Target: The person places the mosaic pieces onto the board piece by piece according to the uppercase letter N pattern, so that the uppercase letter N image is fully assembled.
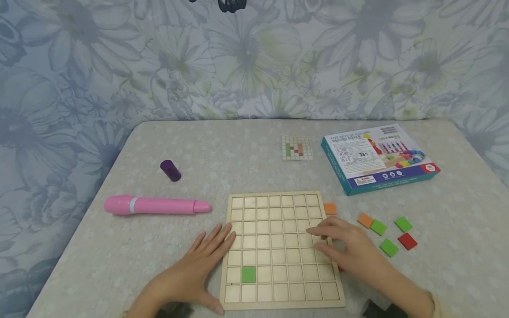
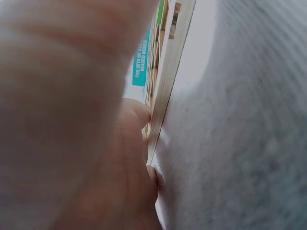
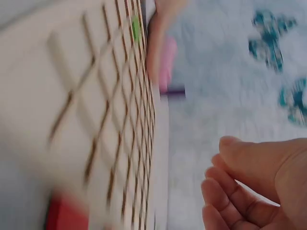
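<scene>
A wooden grid board (image 1: pixel 284 304) lies flat on the table, with one green square tile (image 1: pixel 248 274) in a cell near its lower left. Straight and spread, the fingers of my left hand (image 1: pixel 187 271) rest along the board's left edge, the thumb by its lower corner. My right hand (image 1: pixel 355 247) hovers over the board's right side, fingers loosely bent and thumb apart from the index finger. In the right wrist view, nothing shows between its fingertips (image 3: pixel 229 142).
Loose green, orange and red tiles (image 1: pixel 389 247) lie right of the board. Behind it are a small pattern card (image 1: pixel 297 148) and a printed box (image 1: pixel 379 158). To the left lie a pink pen-shaped object (image 1: pixel 163 206) and a dark purple cap (image 1: pixel 171 171).
</scene>
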Demonstrator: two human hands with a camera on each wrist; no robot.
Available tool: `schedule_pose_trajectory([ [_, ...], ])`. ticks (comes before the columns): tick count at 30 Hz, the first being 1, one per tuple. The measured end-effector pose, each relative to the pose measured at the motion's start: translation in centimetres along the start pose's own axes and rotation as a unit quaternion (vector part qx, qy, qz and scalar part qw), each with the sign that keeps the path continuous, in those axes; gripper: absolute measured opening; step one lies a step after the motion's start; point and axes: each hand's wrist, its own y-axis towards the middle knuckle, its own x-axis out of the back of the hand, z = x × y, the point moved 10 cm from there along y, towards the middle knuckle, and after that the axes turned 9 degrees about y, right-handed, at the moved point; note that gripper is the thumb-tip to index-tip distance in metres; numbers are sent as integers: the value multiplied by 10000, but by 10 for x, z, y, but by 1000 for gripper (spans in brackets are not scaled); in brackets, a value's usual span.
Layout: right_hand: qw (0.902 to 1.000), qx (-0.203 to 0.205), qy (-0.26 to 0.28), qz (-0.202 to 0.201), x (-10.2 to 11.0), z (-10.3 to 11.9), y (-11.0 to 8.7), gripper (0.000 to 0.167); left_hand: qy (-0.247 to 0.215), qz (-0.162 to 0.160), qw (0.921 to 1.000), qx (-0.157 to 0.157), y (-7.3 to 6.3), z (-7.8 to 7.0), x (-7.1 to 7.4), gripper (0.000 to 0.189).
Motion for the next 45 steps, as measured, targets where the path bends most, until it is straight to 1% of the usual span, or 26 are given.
schedule_pose_trajectory([
  [1, 9997, -50, -145, -205, 13, -6, -5, 32, -5, 18, 10000, 6, 0, 0, 0, 130],
  [3, 9965, -381, -490, -560, 37, -21, -19, 34, 1, 11, 10000, 23, 0, 0, 0, 130],
  [6, 9860, -775, -1082, -1000, 65, -43, -39, 35, 58, 7, 10000, 18, -2, 0, 0, 130],
  [8, 9786, -1139, -1283, -1139, 78, -59, -52, 33, 132, -39, 9999, 25, -4, 0, 0, 131],
  [11, 9703, -1632, -1332, -1190, 88, -82, -70, 30, 236, -120, 9997, 8, -6, -1, 1, 132],
  [12, 9680, -1789, -1324, -1157, 89, -88, -75, 29, 268, -140, 9995, -1, -7, -2, 1, 132],
  [15, 9625, -2088, -1366, -1069, 90, -102, -86, 26, 274, -206, 9994, -37, -8, -3, 1, 132],
  [16, 9613, -2131, -1418, -1022, 89, -105, -88, 27, 262, -216, 9994, -44, -8, -3, 2, 132],
  [22, 9496, -2478, -1812, -638, 79, -118, -90, 41, 194, -243, 9995, -50, -8, -4, 4, 132],
  [24, 9472, -2548, -1857, -585, 76, -120, -90, 43, 180, -208, 9996, -46, -7, -4, 4, 131],
  [27, 9489, -2464, -1855, -666, 75, -119, -89, 41, 154, -132, 9998, -63, -7, -3, 3, 131],
  [31, 9519, -2234, -1882, -924, 77, -115, -88, 38, 159, -74, 9998, -87, -4, 0, 5, 130],
  [34, 9514, -2145, -1924, -1091, 79, -113, -89, 37, 128, -62, 9999, -64, -1, 2, 6, 130],
  [36, 9506, -2219, -1860, -1117, 80, -115, -91, 37, 70, -19, 10000, -37, 0, 3, 6, 130],
  [41, 9478, -2654, -1494, -948, 77, -124, -96, 37, 55, 25, 10000, -24, 1, 1, 3, 129],
  [43, 9499, -2632, -1401, -938, 76, -121, -94, 37, 82, -26, 10000, -50, 1, -1, 3, 130],
  [45, 9567, -2379, -1334, -1020, 77, -113, -88, 37, 110, -79, 9999, -69, 1, -1, 4, 130],
])
